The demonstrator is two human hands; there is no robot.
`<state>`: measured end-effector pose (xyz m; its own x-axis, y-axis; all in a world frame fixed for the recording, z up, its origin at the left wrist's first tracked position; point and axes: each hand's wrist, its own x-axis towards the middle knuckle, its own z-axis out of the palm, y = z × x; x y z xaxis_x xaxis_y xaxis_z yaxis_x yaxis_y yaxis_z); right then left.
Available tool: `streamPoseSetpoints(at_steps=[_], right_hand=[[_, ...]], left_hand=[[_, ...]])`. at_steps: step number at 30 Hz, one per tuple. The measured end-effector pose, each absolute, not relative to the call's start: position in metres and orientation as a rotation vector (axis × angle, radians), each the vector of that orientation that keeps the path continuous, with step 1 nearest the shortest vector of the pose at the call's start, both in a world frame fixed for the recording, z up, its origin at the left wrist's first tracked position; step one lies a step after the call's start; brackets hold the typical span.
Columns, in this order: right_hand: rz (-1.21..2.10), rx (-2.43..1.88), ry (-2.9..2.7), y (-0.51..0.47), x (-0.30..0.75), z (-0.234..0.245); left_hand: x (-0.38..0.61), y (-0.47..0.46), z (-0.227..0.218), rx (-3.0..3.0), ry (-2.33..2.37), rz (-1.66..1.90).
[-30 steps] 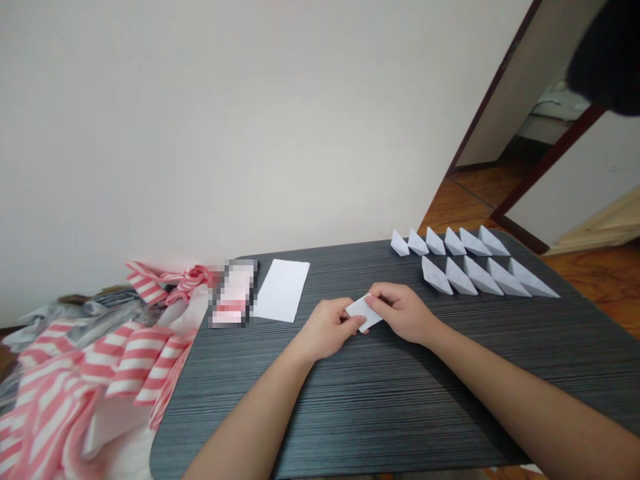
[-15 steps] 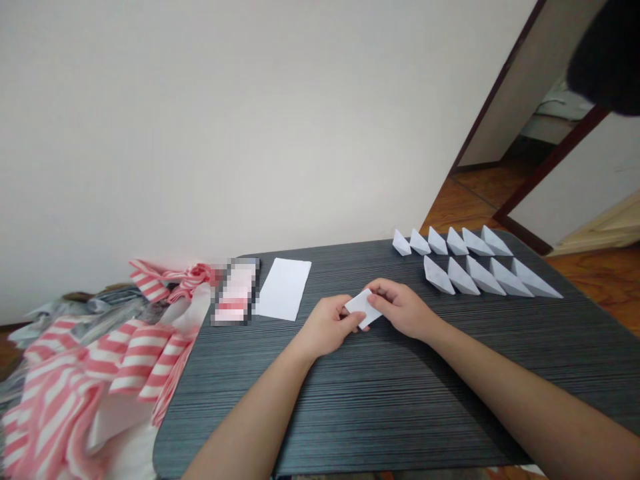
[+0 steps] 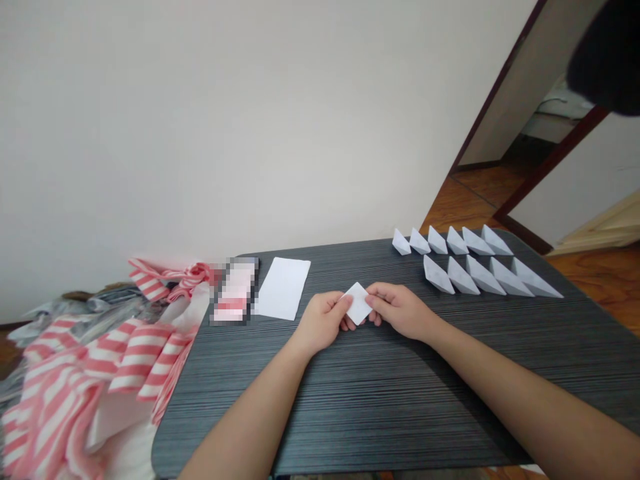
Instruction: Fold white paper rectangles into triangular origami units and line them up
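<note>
A small folded white paper (image 3: 358, 303), now a diamond shape, is held just above the dark striped table (image 3: 380, 400). My left hand (image 3: 323, 323) pinches its left corner and my right hand (image 3: 400, 310) pinches its right corner. Both hands rest near the table's middle. To the far right stand two rows of finished white paper boats (image 3: 480, 267), several in each row.
A flat white sheet (image 3: 283, 288) lies left of my hands, beside a blurred pink-and-white item (image 3: 234, 291). Pink-and-white striped bags (image 3: 90, 373) are heaped off the table's left edge. A wall stands behind; a doorway and wooden floor (image 3: 500, 193) are at the right.
The folded paper has been turned and reshaped between my fingers from a slanted rectangle into an upright diamond, and both hands have shifted slightly away from me.
</note>
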<state>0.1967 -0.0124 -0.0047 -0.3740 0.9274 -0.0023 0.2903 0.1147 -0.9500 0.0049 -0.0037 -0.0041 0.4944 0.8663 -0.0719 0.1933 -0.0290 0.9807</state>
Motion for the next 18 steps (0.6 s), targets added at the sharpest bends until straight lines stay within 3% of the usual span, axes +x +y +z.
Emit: streamPoseSetpoints(at_steps=[18], right_hand=[[1.308, -1.168, -1.801, -0.0125, 0.1984, -0.0084]], left_hand=[[0.0056, -0.0041, -0.0021, 1.495, 0.942, 0.705]])
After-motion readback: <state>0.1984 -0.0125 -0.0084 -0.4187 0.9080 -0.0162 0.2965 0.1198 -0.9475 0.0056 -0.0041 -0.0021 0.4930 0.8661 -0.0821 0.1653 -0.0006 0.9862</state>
